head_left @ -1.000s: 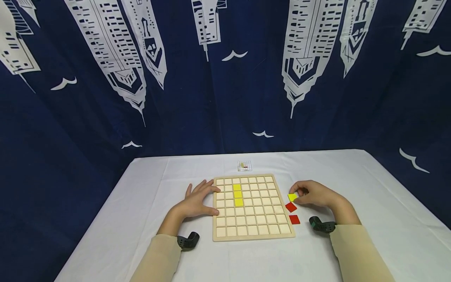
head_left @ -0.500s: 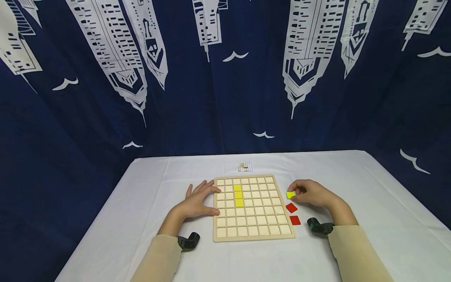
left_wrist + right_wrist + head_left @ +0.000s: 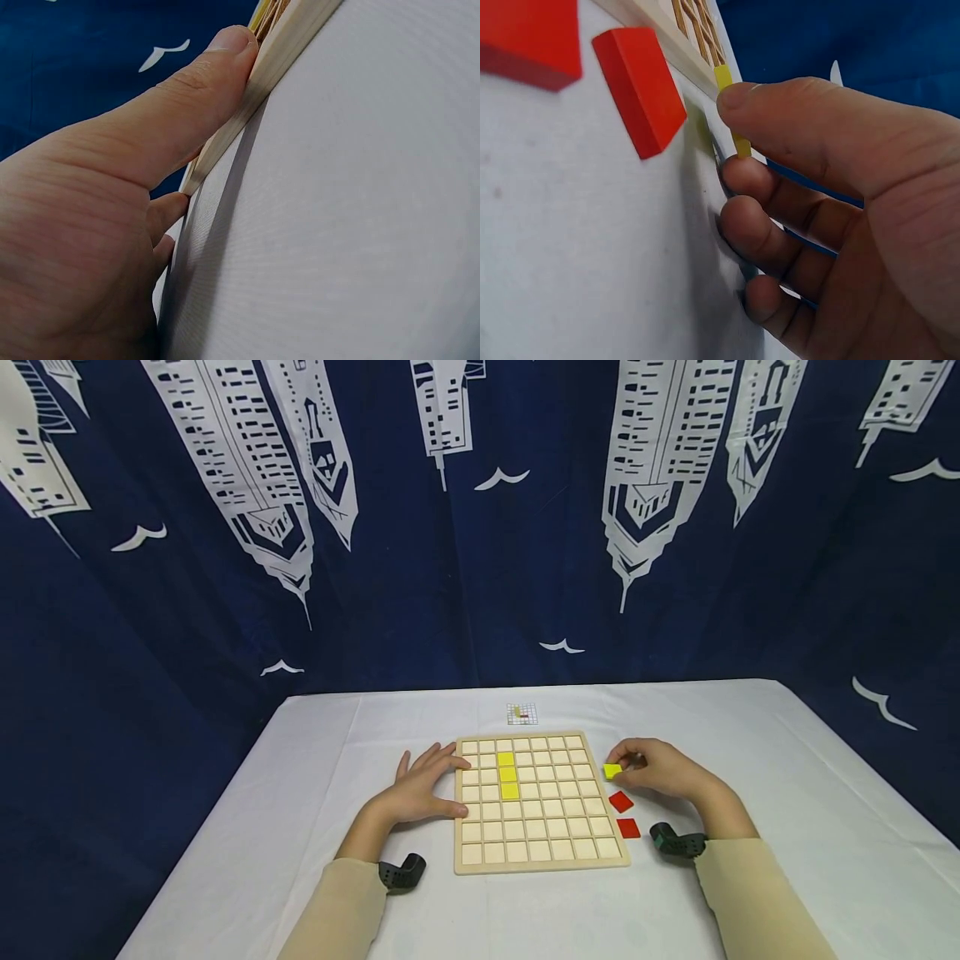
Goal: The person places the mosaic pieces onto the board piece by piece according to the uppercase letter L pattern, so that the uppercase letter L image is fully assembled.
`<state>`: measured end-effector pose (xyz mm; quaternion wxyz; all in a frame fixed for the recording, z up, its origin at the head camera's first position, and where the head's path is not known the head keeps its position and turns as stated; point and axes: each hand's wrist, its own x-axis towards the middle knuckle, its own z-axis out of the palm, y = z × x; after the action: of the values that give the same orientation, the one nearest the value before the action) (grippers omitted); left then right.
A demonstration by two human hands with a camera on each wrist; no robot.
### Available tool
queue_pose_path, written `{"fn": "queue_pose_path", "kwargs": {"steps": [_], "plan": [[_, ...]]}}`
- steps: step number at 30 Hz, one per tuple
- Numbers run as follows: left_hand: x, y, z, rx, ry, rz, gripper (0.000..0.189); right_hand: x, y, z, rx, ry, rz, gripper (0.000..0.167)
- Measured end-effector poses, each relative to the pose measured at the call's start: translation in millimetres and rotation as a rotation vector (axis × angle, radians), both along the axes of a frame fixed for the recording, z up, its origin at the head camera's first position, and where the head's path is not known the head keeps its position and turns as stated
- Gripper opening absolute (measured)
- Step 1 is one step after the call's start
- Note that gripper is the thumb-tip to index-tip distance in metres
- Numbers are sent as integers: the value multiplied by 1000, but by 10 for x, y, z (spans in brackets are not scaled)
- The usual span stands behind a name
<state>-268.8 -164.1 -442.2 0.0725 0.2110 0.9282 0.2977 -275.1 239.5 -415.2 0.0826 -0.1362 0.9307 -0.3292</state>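
Observation:
A wooden grid board [image 3: 542,865] lies on the table, with three yellow tiles [image 3: 507,775] in one column of its cells. My left hand [image 3: 416,792] rests on the board's left edge, fingers spread and fairly straight. In the left wrist view the thumb [image 3: 187,94] lies against the wooden rim. Off the board's right side, my right hand [image 3: 663,768] pinches a yellow square tile [image 3: 612,772] between thumb and fingers. The right wrist view shows this yellow tile [image 3: 724,77] edge-on, lifted from the cloth. Two red tiles [image 3: 621,802] lie just below it, beside the board.
Behind the board lies a small printed grid card [image 3: 522,714]. A white cloth covers the table [image 3: 360,727]. A dark blue curtain [image 3: 465,568] with white city prints hangs behind its far edge. Each wrist bears a black camera mount [image 3: 402,872].
My right hand has moved slightly left and away from me, carrying the yellow tile nearer the board's right edge. The left hand stays in place on the board.

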Motion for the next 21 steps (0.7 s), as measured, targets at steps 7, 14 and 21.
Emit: {"fn": "queue_pose_path", "kwargs": {"steps": [7,14,21], "plan": [[2,1,-4,-1,1,-1,71,-15,-44,2,-3,22,12,23],[-6,3,-8,-3,0,0,71,-17,-108,59,-60,28,30,25],[-7,-5,-9,3,1,-3,71,-10,-210,68,-87,49,48,24]]}}
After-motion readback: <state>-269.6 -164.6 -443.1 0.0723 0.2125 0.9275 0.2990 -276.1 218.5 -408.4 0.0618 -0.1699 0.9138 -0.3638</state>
